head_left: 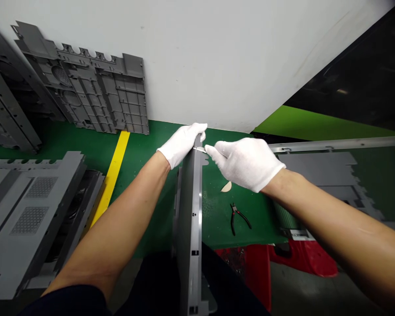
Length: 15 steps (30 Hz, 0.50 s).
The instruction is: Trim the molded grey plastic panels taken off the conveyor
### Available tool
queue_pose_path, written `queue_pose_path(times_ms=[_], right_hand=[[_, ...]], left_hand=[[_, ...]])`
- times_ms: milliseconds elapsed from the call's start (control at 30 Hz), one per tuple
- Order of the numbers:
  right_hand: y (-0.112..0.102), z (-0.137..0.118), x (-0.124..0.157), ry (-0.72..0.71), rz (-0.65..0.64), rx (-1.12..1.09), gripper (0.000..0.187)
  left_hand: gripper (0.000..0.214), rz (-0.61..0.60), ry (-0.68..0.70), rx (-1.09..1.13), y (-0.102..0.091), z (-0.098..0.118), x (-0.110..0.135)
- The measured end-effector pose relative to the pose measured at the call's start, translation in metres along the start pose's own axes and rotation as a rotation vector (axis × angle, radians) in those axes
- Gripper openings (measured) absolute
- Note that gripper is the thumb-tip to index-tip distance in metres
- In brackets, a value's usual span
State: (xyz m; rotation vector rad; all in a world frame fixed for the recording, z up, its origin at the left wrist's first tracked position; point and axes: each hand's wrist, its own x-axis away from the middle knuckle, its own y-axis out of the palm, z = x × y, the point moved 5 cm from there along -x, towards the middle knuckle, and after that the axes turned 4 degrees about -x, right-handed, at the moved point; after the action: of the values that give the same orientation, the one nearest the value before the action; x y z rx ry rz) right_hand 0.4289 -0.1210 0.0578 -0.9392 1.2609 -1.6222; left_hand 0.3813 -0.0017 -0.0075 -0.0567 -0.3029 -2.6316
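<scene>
In the head view, your left hand (184, 142), in a white cloth glove, grasps the far end of the long grey panel (196, 215). The panel stands on its edge and runs from that hand back toward you, between your forearms. Your right hand (246, 163), gloved alike, is clenched round a tool with a thin silvery blade (200, 149); the handle is hidden in your fist. The blade lies across the panel's narrow edge, just beside your left fingers — whether it is biting, I cannot tell.

To work this edge well, keep your left grip firm so the panel doesn't rock, and tuck those fingers out of the blade's path. Hold the blade at a shallow angle and use short, light strokes, minding the small grey tabs (205, 161) just on the near side of it; they could snag. If you stroke toward yourself, stop well short of your legs.

Below your right hand on the green tabletop (213, 228) lie a pale half-round piece (227, 187) and — nearer you — black-handled metal cutters (235, 215). Keep your right wrist clear of them.
</scene>
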Motion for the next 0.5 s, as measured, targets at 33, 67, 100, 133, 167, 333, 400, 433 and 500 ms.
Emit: queue_pose_path(times_ms=[33,67,100,133,167,333,400,433,500], right_hand=[[0.0001,0.0000,0.0004,0.001,0.000,0.002,0.070],[0.0001,-0.0001,0.0008,0.001,0.001,0.002,0.070],[0.0000,-0.0002,0.0010,-0.002,-0.001,0.001,0.070],[-0.0003,-0.0003,0.0011,-0.005,-0.003,0.000,0.070],[-0.0006,-0.0004,0.0009,-0.009,-0.007,-0.001,0.070],[-0.0026,0.0021,-0.0021,-0.021,-0.024,0.009,0.068],[-0.0035,0.0039,-0.0035,-0.034,-0.012,0.016,0.068],[-0.0038,0.0048,-0.0041,-0.043,-0.004,0.017,0.069],[-0.0036,0.0066,-0.0050,-0.066,0.004,0.012,0.069]], left_hand=[[0.038,-0.003,0.000,0.003,0.0001,-0.0001,0.0000],[0.038,-0.006,0.000,0.005,0.0002,-0.0003,-0.0001],[0.038,-0.009,-0.001,0.006,0.0004,-0.0004,-0.0001],[0.038,-0.011,-0.003,0.005,0.0004,-0.0007,-0.0002],[0.038,-0.007,-0.006,0.002,0.0003,-0.0009,-0.0004],[0.037,0.025,-0.002,-0.010,-0.0013,-0.0004,-0.0009],[0.037,0.014,0.006,-0.016,-0.0009,0.0003,-0.0008],[0.037,0.007,0.008,-0.019,-0.0006,0.0005,-0.0006],[0.037,-0.003,0.006,-0.023,-0.0003,0.0004,-0.0004]])
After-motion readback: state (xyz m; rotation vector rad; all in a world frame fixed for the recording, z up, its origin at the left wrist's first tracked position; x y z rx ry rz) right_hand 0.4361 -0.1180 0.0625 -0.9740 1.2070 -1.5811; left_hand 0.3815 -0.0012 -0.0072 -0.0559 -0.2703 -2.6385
